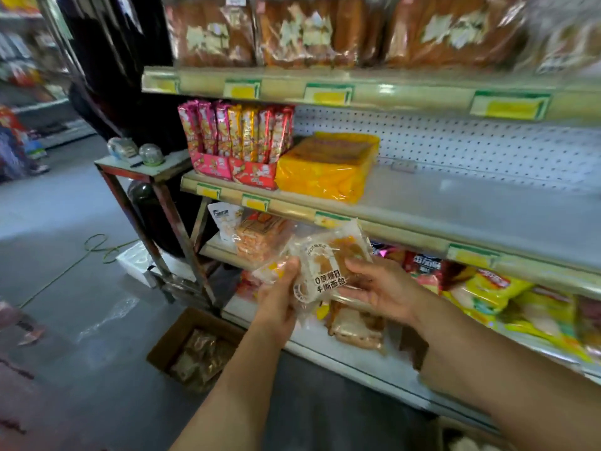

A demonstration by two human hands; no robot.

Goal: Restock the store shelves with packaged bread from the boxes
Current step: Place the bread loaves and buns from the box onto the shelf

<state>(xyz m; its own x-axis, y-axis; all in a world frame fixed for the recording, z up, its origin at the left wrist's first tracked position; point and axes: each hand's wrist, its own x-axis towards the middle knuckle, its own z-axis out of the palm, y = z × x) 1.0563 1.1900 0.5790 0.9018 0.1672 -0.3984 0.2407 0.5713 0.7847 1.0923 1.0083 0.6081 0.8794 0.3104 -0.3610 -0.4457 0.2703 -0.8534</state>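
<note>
a: i'm looking at a cream metal shelf unit (422, 222) with a white pegboard back. what's on the top board?

b: big brown bread loaves in clear bags (302, 30), side by side.

a: the middle board (471, 203) carries upright pink and gold snack sticks in red display cartons (237, 141), and just beside them a flat yellow-wrapped pack (328, 164).

b: lower boards?

a: orange-printed packets (260, 236), yellow snack bags (507, 294). on the grey floor (81, 288) sits an open brown cardboard box (195, 349) of wrapped bread.
</note>
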